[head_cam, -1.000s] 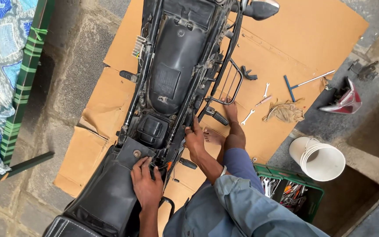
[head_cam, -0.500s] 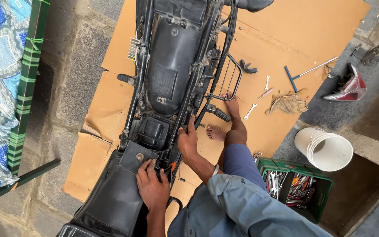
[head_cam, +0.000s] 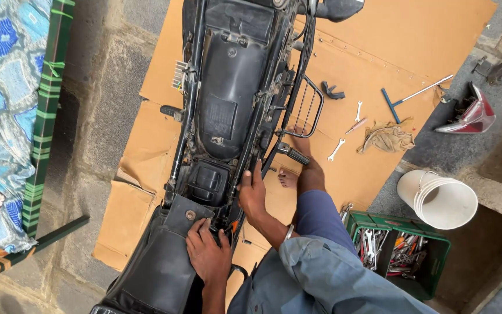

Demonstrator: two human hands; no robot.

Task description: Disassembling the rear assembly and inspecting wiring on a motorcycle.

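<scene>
The left hand (head_cam: 207,253) is pressed, fingers curled, onto the front edge of the black fuel tank (head_cam: 158,273) of a stripped motorcycle (head_cam: 228,116); whether anything is gripped under the fingers cannot be told. Just beyond it, the right hand (head_cam: 253,195) is closed around the frame rail (head_cam: 257,157) on the right side, beside the small black box (head_cam: 205,181) set in the middle of the frame. The step in hand is judged to be work at the joint where the tank meets the open frame, with the seat already off. The next move is judged to call for a steady hold on the rail while the left fingers are worked into the narrow gap without snagging the wires there.

To the right, a green crate (head_cam: 437,276) of tools is set near the knee, and a white bucket (head_cam: 440,197) stands behind it. Farther out, on the cardboard sheet (head_cam: 425,46), spanners (head_cam: 337,149), a rag (head_cam: 386,138) and a blue-handled T-wrench (head_cam: 405,100) are laid out. A red tail light (head_cam: 473,116) lies on the concrete beyond.
</scene>
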